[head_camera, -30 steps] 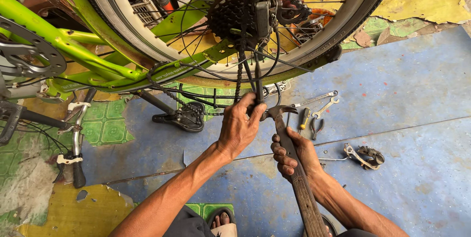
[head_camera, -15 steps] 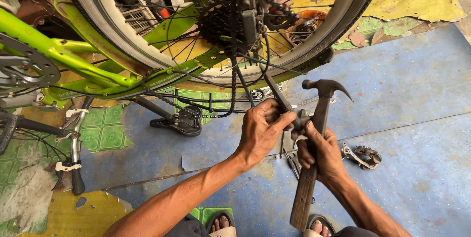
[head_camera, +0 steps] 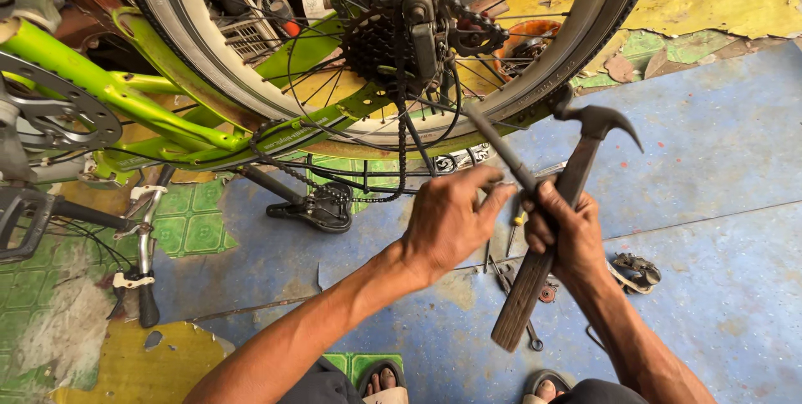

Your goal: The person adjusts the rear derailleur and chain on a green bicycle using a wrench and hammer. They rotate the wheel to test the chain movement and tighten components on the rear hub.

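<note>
Partly hidden by fingers, a rod (head_camera: pixel 499 147) sits pinched in the left hand (head_camera: pixel 451 222); the right hand (head_camera: pixel 568 233) grips a hammer (head_camera: pixel 558 212), its shaft middle covered.

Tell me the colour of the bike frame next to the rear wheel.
Bright lime green bike frame, seen in the head view, the only one.
</note>
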The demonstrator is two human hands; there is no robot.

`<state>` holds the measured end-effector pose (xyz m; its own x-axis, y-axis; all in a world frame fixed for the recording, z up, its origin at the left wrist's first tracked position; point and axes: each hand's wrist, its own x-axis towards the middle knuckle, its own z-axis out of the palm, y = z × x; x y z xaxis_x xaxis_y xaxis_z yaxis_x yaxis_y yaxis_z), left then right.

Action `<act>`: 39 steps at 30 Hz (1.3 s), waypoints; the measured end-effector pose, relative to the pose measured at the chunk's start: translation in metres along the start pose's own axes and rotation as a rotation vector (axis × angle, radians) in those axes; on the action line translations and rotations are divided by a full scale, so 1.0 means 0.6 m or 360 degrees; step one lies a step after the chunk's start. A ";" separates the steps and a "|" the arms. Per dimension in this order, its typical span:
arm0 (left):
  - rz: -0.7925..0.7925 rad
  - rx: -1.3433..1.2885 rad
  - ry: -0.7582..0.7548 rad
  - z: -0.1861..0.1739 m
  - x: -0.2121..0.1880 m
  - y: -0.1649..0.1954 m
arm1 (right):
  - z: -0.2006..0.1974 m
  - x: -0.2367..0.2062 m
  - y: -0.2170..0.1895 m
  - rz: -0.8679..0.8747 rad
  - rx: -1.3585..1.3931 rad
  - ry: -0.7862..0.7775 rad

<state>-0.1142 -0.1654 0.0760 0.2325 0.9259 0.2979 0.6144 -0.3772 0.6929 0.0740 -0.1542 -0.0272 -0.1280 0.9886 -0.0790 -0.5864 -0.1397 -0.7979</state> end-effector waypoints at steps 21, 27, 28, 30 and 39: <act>0.1393 0.1371 -0.0035 -0.028 0.135 -0.015 | 0.035 0.044 -0.044 -0.0263 -0.0336 0.0104; 0.1360 0.1604 -0.0033 -0.034 0.137 -0.006 | 0.019 0.018 -0.017 -0.0214 -0.0170 0.0121; 0.1348 0.1639 -0.0065 -0.034 0.137 -0.005 | 0.016 0.016 -0.015 -0.0196 -0.0145 0.0112; 0.1352 0.1637 0.0011 -0.033 0.139 -0.004 | 0.013 0.016 -0.011 -0.0154 -0.0209 0.0108; 0.1205 0.1578 0.0051 -0.008 0.152 -0.005 | 0.020 0.014 0.004 -0.0116 -0.0233 0.0051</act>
<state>-0.0987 -0.0797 0.1043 0.7659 0.4771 0.4310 0.6406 -0.6230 -0.4488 0.0621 -0.1470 -0.0225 -0.0624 0.9974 -0.0347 -0.4701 -0.0601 -0.8806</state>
